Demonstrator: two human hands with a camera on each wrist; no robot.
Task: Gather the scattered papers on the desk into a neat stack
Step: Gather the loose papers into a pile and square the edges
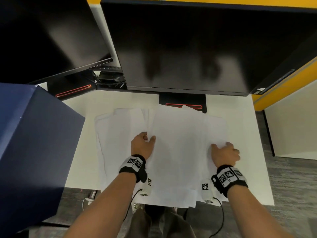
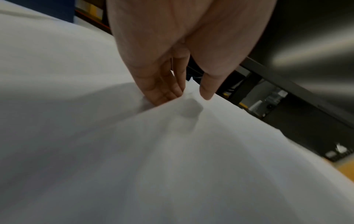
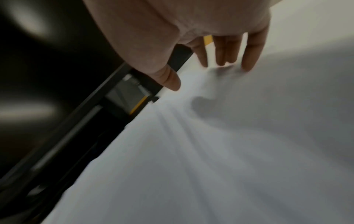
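Several white papers lie overlapped in the middle of the white desk, with more sheets fanned out to the left. My left hand pinches the left edge of the middle sheets. In the left wrist view my left hand has its fingers at a raised fold of paper and the thumb on the other side. My right hand rests on the right part of the papers. In the right wrist view its straight fingertips touch the paper, which wrinkles there.
A large dark monitor stands right behind the papers, its stand base touching their far edge. A second monitor is at the back left. A dark blue box borders the desk on the left. Cables hang off the front edge.
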